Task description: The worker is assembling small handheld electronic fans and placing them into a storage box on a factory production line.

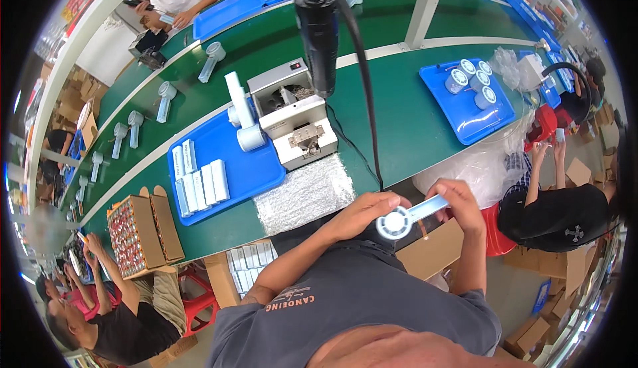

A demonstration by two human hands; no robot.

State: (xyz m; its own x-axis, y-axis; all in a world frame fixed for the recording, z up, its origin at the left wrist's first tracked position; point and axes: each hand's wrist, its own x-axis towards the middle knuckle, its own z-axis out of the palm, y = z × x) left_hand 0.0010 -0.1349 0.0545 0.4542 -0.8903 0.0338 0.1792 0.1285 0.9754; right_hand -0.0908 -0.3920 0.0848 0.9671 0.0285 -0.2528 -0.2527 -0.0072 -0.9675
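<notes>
In front of my chest I hold a light blue and white handheld fan point(394, 223), its round head toward the left and its handle slanting up to the right. My right hand point(460, 203) is closed round the handle's end. Fingers of my left hand point(365, 214) grip the edge of the round head; some of them are hidden behind it. Beyond my left hand lies a silvery textured mat point(306, 195), with a white and grey machine point(292, 112) at its far edge. A blue tray point(259, 175) left of the mat carries white boxes point(199, 185) and more fans point(250, 138).
A black tool point(318, 42) hangs above the machine, its cable looping down. Another blue tray point(458, 128) with round fan parts stands at the right. Fans line the green belt point(179, 69). A carton point(136, 235) of small items sits left. Co-workers sit on both sides.
</notes>
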